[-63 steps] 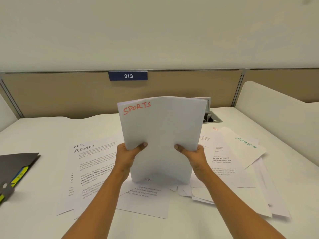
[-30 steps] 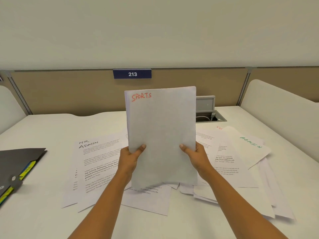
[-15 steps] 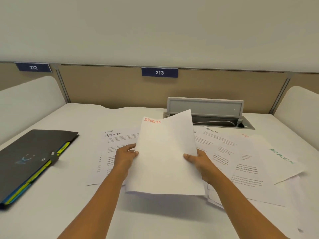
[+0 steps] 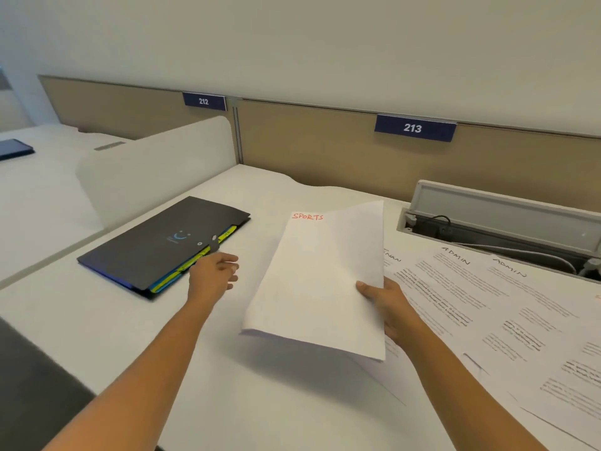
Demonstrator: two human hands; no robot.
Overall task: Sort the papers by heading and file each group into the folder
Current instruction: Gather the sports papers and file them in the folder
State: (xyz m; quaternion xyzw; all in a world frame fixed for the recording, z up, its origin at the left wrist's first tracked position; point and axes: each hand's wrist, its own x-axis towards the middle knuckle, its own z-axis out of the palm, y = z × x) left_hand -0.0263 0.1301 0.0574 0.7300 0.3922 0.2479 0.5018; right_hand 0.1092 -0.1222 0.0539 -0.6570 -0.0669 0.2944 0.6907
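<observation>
matt white paper stack (image 4: 317, 281), dark matt folder (image 4: 156, 245), smooth white desk (image 4: 260, 402).

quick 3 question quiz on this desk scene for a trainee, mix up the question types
1. True or false: the left hand grips the SPORTS stack.
2. The dark folder is: A) flat on the desk, left of the stack; B) under the stack; C) standing upright.
3. Fill in: two sheets right of the stack share the heading ____.
Key: 1 false, only the right hand holds it; the left is open beside the folder. 2 A. 3 ADMIN.
</observation>
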